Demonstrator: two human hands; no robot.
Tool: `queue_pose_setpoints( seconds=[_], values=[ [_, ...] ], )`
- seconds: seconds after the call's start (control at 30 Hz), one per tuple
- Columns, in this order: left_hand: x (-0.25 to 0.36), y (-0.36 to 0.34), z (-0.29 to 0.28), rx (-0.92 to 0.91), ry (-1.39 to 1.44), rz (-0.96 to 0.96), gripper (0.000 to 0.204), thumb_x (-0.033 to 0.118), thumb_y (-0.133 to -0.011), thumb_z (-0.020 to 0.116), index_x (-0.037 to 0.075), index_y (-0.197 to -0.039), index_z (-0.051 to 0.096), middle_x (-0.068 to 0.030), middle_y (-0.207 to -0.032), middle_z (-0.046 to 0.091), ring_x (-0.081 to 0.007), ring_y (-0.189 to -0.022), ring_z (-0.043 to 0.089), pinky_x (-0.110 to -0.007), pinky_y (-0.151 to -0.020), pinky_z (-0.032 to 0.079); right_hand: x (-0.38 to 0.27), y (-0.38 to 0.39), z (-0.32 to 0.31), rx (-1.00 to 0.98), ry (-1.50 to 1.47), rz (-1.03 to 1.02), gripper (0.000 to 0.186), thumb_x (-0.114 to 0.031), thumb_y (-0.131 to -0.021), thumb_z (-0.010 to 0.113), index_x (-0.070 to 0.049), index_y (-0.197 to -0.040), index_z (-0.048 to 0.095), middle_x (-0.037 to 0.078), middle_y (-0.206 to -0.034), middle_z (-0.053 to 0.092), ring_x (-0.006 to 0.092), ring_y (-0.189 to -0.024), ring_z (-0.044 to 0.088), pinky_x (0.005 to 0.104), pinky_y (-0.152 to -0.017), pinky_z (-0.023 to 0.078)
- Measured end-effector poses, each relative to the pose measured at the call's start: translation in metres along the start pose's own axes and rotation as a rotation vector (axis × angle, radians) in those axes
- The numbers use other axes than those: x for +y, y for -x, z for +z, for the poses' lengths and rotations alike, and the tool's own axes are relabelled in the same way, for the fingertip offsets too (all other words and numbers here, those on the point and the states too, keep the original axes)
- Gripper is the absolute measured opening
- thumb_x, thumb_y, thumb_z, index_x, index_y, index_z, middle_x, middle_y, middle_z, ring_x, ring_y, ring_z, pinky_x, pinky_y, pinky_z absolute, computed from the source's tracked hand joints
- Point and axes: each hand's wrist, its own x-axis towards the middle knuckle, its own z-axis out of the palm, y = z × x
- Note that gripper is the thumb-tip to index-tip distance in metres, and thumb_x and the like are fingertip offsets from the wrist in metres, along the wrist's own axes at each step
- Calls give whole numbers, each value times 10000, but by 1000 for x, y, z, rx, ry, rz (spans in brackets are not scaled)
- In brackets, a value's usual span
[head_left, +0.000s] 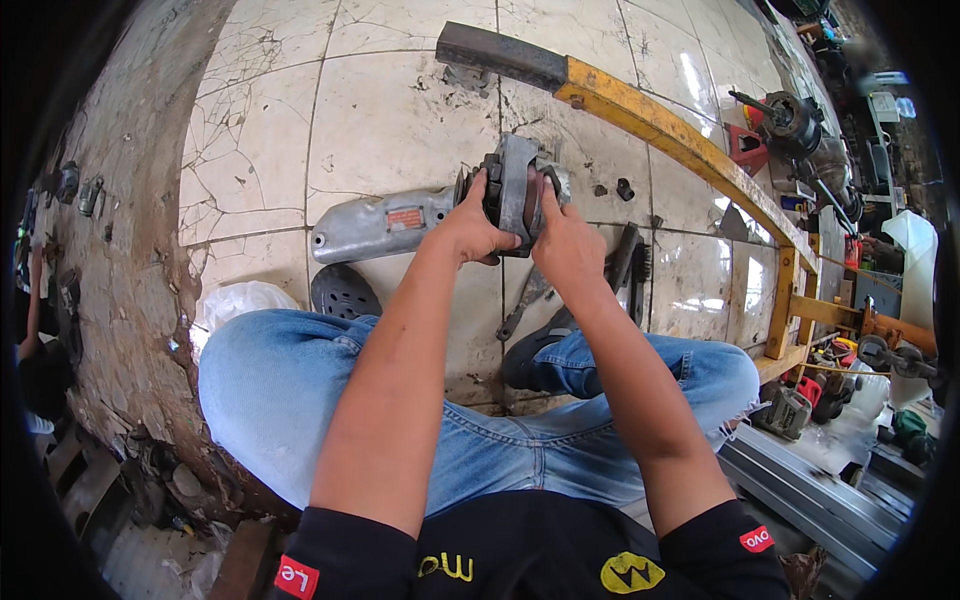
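Left hand (468, 232) is gripping one chunky grey metal machine part (517, 172), upper centre of frame. Right hand (570, 248) is touching its right side, index extended; can't tell if those other fingers are closed. It's sitting between both, long axis running roughly top-to-bottom. One long silvery metal cover (365, 228) is lying left of centre.

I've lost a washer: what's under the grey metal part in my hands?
Tiled floor shows around the grey metal part, and a silver cover lies to its left. Whatever is directly underneath is covered by the part itself.
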Motion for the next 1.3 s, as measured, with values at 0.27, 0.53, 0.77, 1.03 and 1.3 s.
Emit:
queue_pose_setpoints(
  seconds=[0.27, 0.53, 0.77, 1.03, 1.3],
  values=[
    [-11, -10, -2, 23, -61, 14, 1258, -34, -704, 814, 187, -1581, -61, -191, -1366, 536, -319, -1107, 614, -450, -713, 607, -15, 19, -14, -174, -6, 27, 749, -170, -825, 589, -89, -1515, 309, 189, -988, 640, 393, -781, 666, 505, -647, 537],
    [-18, -12, -1, 102, -153, 55, 1283, 17, -667, 856, 150, -1585, -31, -198, -1286, 599, -270, -1012, 650, -368, -646, 592, -19, 29, -12, -251, 9, -2, 734, -198, -848, 563, -88, -1523, 297, 193, -1003, 652, 392, -777, 670, 509, -666, 539],
    [-11, -14, 5, 64, -19, 96, 1275, 11, -669, 847, 145, -1585, -30, -200, -1260, 613, -249, -943, 661, -356, -600, 574, -12, -25, -9, -61, -148, 45, 676, -190, -844, 536, -97, -1492, 369, 195, -949, 669, 397, -789, 668, 513, -683, 530],
    [-17, -20, 0, 35, -70, 64, 1235, -33, -708, 816, 157, -1585, -33, -183, -1326, 571, -267, -1012, 652, -367, -624, 589, -7, 4, -2, -58, -208, 19, 688, -181, -835, 526, -112, -1501, 366, 222, -909, 674, 426, -807, 659, 532, -742, 517],
    [-22, -23, -3, 78, -194, 58, 1257, 74, -680, 846, 159, -1588, -19, -195, -1293, 603, -276, -1028, 654, -353, -740, 560, -11, -2, -14, -156, -228, 76, 682, -176, -836, 492, -174, -1506, 363, 245, -928, 673, 433, -846, 653, 530, -778, 512]
  ],
)
